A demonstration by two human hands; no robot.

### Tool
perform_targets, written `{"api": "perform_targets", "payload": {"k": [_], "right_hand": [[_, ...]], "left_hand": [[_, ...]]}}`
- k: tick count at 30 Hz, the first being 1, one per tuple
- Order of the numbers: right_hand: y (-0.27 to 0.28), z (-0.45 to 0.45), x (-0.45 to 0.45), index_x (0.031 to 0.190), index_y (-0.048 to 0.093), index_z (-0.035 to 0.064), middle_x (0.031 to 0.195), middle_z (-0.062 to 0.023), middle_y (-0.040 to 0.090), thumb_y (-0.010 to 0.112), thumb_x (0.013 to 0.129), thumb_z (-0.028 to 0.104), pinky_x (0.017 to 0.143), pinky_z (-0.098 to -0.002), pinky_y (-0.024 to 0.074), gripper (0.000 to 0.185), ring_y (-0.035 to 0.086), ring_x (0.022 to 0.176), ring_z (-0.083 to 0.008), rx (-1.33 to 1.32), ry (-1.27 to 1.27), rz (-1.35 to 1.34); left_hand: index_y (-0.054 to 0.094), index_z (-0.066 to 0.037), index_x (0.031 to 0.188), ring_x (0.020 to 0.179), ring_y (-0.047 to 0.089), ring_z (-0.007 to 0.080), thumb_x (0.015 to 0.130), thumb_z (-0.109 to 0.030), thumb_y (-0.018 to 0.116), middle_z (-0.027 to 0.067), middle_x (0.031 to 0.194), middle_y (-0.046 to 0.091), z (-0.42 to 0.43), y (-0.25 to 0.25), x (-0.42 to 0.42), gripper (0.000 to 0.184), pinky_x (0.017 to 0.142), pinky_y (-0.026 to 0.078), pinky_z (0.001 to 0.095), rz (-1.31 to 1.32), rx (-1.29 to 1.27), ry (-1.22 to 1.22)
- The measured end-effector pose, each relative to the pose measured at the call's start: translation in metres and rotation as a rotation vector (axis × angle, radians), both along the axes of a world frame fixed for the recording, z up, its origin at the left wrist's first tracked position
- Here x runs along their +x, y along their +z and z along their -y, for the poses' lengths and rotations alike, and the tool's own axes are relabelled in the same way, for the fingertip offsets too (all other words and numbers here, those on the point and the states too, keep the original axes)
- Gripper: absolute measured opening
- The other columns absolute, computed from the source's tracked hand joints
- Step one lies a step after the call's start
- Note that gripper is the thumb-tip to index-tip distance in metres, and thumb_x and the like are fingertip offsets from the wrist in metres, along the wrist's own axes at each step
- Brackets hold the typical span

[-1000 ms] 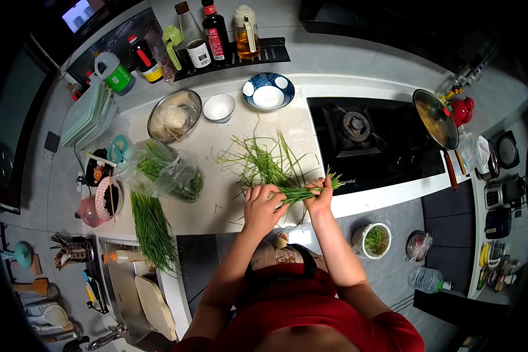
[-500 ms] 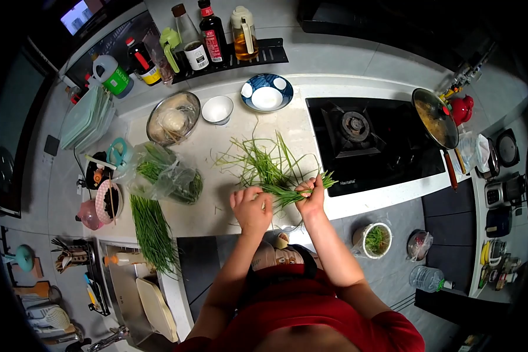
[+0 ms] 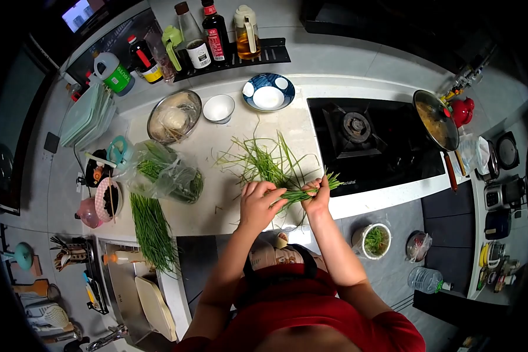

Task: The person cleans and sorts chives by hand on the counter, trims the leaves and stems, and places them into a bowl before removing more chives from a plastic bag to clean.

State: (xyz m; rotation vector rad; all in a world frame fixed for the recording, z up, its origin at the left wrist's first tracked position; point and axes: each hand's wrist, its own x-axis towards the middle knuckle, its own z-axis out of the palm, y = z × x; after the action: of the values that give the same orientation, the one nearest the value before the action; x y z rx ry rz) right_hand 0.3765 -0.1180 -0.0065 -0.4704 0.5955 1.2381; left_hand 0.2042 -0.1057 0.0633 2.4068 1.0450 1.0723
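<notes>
Head view — green stalks (image 3: 294, 197), bunched, between both hands (image 3: 257, 206) (image 3: 317, 201)

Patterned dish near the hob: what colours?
The dish has a blue rim with white round patches and a white centre; best in the head view.

Left of your left hand (image 3: 260, 203), open counter (image 3: 222, 190) reaches the bagged greens (image 3: 179, 179). Loose stalks (image 3: 267, 167) block your way to the blue plate (image 3: 268, 98).

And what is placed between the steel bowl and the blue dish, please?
The head view shows the white bowl between the steel bowl and the blue dish, with a narrow strip of bare counter before the dish.
</notes>
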Motion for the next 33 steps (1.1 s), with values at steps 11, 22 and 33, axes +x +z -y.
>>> {"api": "perform_targets", "payload": {"k": [11, 22, 33], "right_hand": [[-0.011, 0.012, 0.022, 0.06, 0.042, 0.0127, 0.046, 0.0039, 0.03, 0.037, 0.091, 0.038, 0.034, -0.0211, 0.0209, 0.04, 0.025, 0.036, -0.0078, 0.262, 0.036, -0.205], [-0.001, 0.011, 0.016, 0.068, 0.044, 0.0099, 0.047, 0.0051, 0.025, 0.04, 0.092, 0.031, 0.037, -0.0214, 0.0191, 0.032, 0.019, 0.037, -0.0064, 0.676, 0.202, -0.275], [0.017, 0.013, 0.013, 0.071, 0.044, 0.0106, 0.045, 0.0054, 0.022, 0.036, 0.093, 0.033, 0.037, -0.0222, 0.0165, 0.033, 0.015, 0.036, -0.0064, 0.805, 0.256, -0.072]], "left_hand": [[0.066, -0.015, 0.075, 0.074, 0.049, 0.0206, 0.072, -0.018, 0.063, -0.0018, 0.076, 0.057, -0.03, -0.014, -0.034, 0.005, 0.071, 0.035, 0.0333, 0.055, 0.063, 0.366], [0.062, -0.008, 0.092, 0.092, 0.05, 0.0229, 0.072, 0.002, 0.053, 0.0059, 0.095, 0.053, -0.018, -0.022, -0.04, 0.023, 0.076, 0.042, 0.0313, 0.187, -0.349, 0.006], [0.065, -0.009, 0.09, 0.091, 0.048, 0.0212, 0.065, -0.003, 0.063, 0.0044, 0.093, 0.054, -0.008, -0.012, -0.038, 0.026, 0.081, 0.039, 0.0305, 0.068, -0.432, -0.26]]}}
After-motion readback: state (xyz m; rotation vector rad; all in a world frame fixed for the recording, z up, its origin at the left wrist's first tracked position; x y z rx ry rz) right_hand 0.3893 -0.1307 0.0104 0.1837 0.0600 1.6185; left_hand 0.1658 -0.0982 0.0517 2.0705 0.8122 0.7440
